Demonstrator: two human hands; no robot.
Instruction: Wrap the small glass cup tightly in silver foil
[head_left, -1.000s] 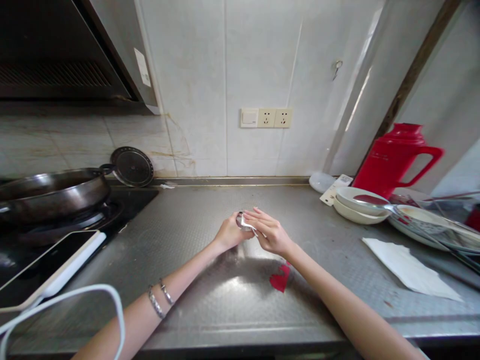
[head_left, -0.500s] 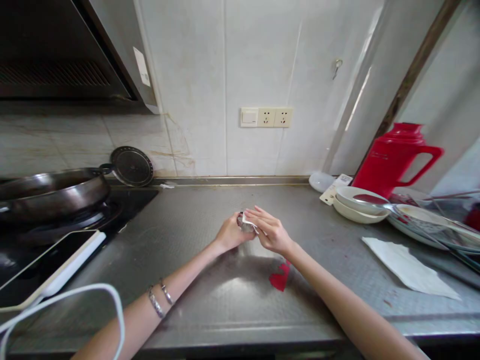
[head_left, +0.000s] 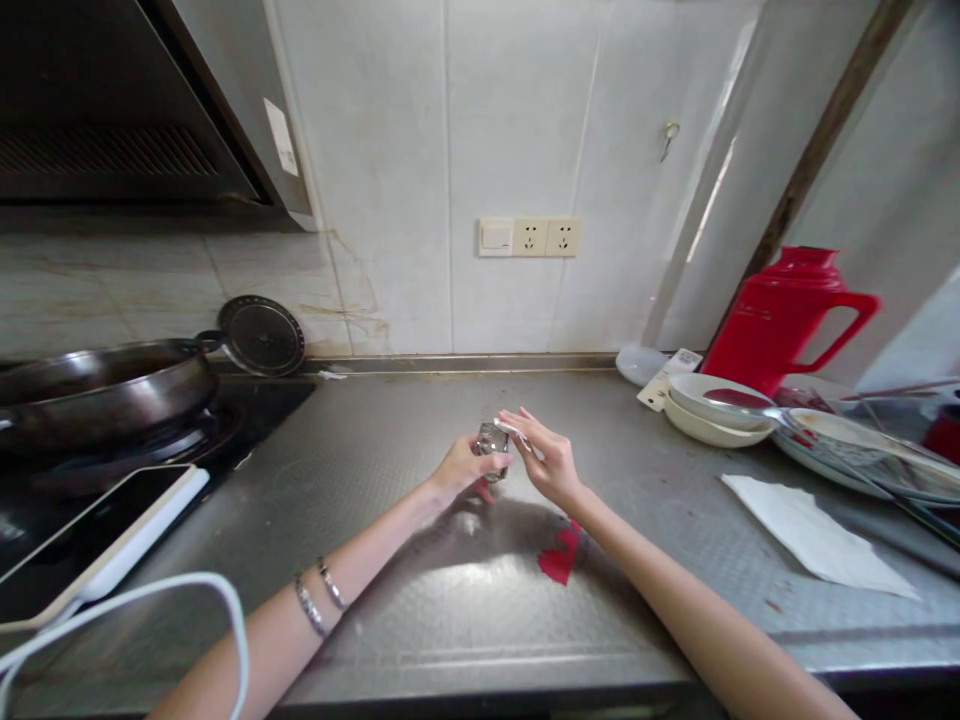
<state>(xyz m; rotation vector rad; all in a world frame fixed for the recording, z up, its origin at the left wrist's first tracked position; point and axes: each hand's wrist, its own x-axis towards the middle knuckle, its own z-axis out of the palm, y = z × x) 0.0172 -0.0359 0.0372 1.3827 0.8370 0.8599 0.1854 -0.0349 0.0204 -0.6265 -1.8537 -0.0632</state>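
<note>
My left hand [head_left: 459, 466] grips a small clear glass jar [head_left: 492, 441] with a patterned wall, held above the metal countertop [head_left: 420, 620]. To its right, my right hand [head_left: 553, 464] has its fingers stretched forward with a small folded white tissue [head_left: 513, 432] pinched under them. The tissue is beside the top of the jar; whether it touches the glass I cannot tell. A torn-edged red scrap [head_left: 559, 558] lies flat on the counter near my right forearm.
On the left are a cooktop with a pan [head_left: 112, 390], a phone [head_left: 97, 540] and a white cable [head_left: 225, 590]. Stacked bowls [head_left: 716, 430], a red thermos [head_left: 780, 320] and a white paper towel [head_left: 817, 540] occupy the right. Wall sockets [head_left: 529, 238] sit behind.
My right hand with the tissue has shifted slightly right, off the jar. The jar in my left hand now shows more of its side.
</note>
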